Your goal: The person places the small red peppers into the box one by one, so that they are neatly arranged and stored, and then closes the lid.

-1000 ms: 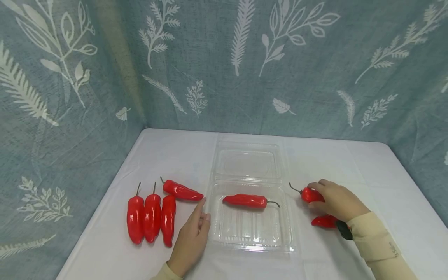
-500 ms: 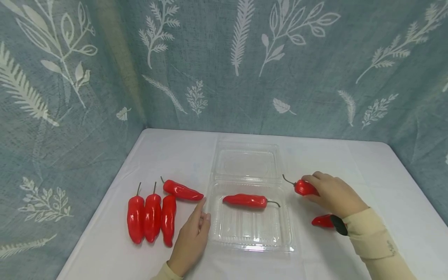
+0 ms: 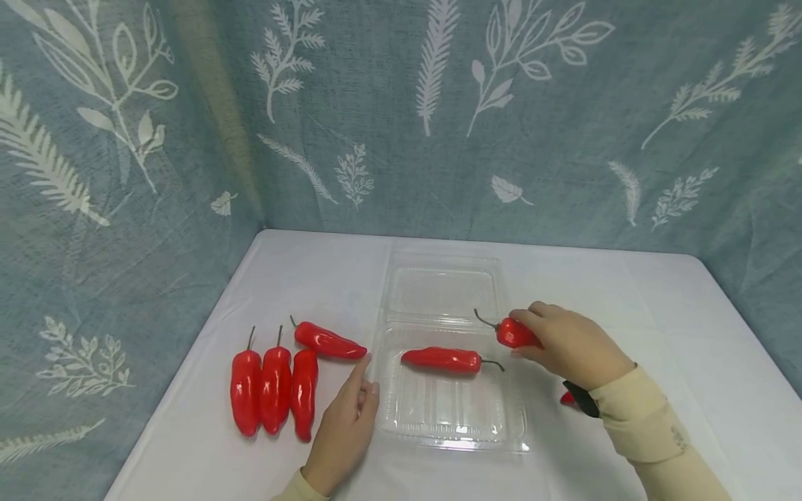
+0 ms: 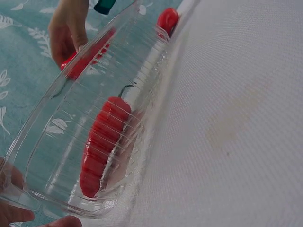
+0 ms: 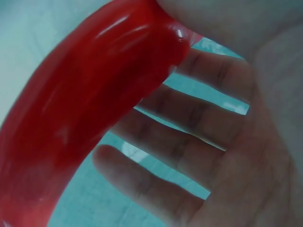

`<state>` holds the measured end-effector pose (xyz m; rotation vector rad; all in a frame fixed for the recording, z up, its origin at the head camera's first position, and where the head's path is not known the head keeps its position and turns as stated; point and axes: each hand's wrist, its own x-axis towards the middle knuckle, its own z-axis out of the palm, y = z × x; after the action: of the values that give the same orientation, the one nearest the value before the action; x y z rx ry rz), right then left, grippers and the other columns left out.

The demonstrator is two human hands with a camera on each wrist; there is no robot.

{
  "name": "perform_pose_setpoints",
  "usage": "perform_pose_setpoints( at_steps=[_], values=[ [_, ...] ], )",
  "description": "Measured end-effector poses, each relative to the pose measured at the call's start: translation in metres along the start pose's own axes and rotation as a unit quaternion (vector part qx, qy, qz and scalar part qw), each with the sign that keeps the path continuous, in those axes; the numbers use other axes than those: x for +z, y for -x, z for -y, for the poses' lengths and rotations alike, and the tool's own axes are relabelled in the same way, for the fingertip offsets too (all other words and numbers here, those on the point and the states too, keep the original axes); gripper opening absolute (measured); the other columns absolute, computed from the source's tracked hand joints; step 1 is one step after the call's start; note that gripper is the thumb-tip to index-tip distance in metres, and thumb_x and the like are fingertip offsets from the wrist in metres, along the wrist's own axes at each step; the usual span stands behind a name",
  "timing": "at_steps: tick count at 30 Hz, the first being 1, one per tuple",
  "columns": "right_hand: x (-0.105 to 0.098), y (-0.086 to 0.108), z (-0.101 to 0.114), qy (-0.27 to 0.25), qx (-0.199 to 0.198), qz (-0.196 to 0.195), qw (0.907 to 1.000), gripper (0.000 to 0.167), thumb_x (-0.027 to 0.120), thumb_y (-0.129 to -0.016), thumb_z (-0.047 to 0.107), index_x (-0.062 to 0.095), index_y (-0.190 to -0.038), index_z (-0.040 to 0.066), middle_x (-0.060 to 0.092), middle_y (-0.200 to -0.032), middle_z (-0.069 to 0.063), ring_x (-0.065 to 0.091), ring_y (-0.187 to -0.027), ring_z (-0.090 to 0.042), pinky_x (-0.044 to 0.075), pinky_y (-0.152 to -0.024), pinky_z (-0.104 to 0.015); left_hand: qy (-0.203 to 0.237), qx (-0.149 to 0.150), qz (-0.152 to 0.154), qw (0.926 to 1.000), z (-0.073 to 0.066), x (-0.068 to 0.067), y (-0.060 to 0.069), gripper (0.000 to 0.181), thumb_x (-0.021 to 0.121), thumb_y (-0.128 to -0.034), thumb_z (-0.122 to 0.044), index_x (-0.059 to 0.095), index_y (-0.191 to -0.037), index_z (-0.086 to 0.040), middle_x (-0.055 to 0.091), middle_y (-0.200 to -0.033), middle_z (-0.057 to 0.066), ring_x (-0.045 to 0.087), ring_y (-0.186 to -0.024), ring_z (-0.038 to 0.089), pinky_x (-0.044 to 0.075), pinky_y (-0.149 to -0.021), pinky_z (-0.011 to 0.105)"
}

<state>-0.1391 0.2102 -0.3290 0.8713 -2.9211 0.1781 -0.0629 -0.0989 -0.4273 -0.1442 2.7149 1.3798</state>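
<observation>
My right hand (image 3: 570, 344) grips a red chili pepper (image 3: 516, 332) above the right edge of a clear plastic clamshell box (image 3: 454, 428). The right wrist view shows this pepper (image 5: 85, 104) close up, pinched between thumb and fingers. Inside the box lies another red pepper (image 3: 441, 359), its stem pointing right; the left wrist view shows it through the clear wall (image 4: 102, 142). At the box's left side rests my left hand (image 3: 344, 424), index finger extended and holding nothing. Its fingertips (image 4: 66, 221) appear by the box's near corner.
Several red peppers (image 3: 276, 390) lie left of my left hand, one (image 3: 328, 342) set crosswise with its tip near the index finger. Another pepper (image 3: 567, 399) is mostly hidden under my right wrist. The box's lid (image 3: 441, 285) lies open toward the patterned curtain (image 3: 401, 139).
My right hand has lifted the pepper off the table at the right and carried it left to the box's edge. My left hand has stayed in place.
</observation>
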Motion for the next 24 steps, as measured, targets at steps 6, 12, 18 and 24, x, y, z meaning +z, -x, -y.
perform_pose_setpoints(
  at_steps=[6,12,18,24],
  values=[
    [0.0,-0.008,0.014,0.009,-0.022,-0.001,0.9997,0.044,0.083,-0.073,0.027,0.066,-0.11,0.011,0.059,-0.084,0.002,0.057,-0.072,-0.011,0.053,-0.066,-0.029,-0.003,0.007,-0.004,1.0,0.001,0.0,0.001,0.067,0.06,-0.0928,-0.034,0.03,-0.15,-0.019,0.053,-0.135,0.006,0.059,-0.103,0.019,0.052,-0.09,0.047],
    [0.004,-0.014,0.027,0.022,-0.061,-0.008,0.9979,0.044,0.084,-0.072,0.028,0.065,-0.108,0.01,0.058,-0.081,0.002,0.055,-0.069,-0.011,0.052,-0.063,-0.027,0.002,0.016,-0.005,0.9999,0.001,0.001,0.001,0.066,0.059,-0.0934,-0.033,0.03,-0.15,-0.017,0.05,-0.139,0.007,0.059,-0.105,0.02,0.051,-0.09,0.047],
    [0.006,-0.017,0.038,0.023,-0.092,-0.015,0.9954,0.044,0.085,-0.07,0.027,0.066,-0.106,0.011,0.058,-0.081,0.003,0.056,-0.068,-0.011,0.052,-0.063,-0.026,0.003,0.018,-0.007,0.9998,0.0,0.001,0.001,0.064,0.058,-0.0939,-0.032,0.03,-0.15,-0.017,0.055,-0.129,0.006,0.059,-0.1,0.018,0.052,-0.09,0.046],
    [0.01,-0.02,0.048,0.024,-0.115,-0.023,0.9928,0.044,0.086,-0.069,0.026,0.066,-0.105,0.011,0.059,-0.081,0.002,0.058,-0.068,-0.012,0.053,-0.065,-0.027,0.0,0.024,-0.007,0.9997,0.001,0.001,0.002,0.064,0.058,-0.0941,-0.033,0.03,-0.15,-0.017,0.058,-0.117,0.004,0.058,-0.091,0.014,0.054,-0.087,0.042]
  ],
)
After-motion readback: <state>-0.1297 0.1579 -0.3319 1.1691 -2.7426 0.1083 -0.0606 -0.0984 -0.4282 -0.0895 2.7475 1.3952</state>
